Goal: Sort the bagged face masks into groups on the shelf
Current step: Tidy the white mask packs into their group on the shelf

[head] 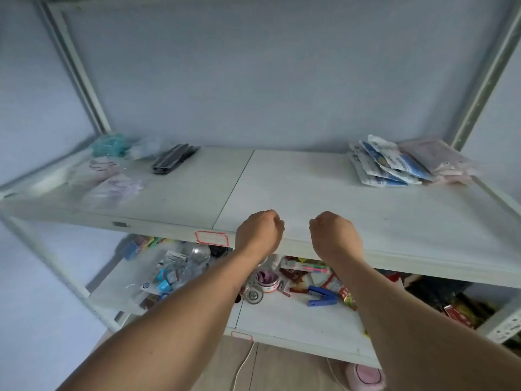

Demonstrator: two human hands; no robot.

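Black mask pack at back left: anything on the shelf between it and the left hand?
Nothing visible. Bare shelf lies between the left hand and the black mask pack; the clear bagged masks sit left of that line.

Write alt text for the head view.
Two empty hands, left hand and right hand, hover fingers curled over the front edge of a white metal shelf; bagged face masks sit in piles at its back left and back right.

I see bagged masks point(121, 167) lying on the shelf point(282, 187) at left. Another pile point(406, 162) lies far right. My hands point(260, 230) hover between them, at the front edge.
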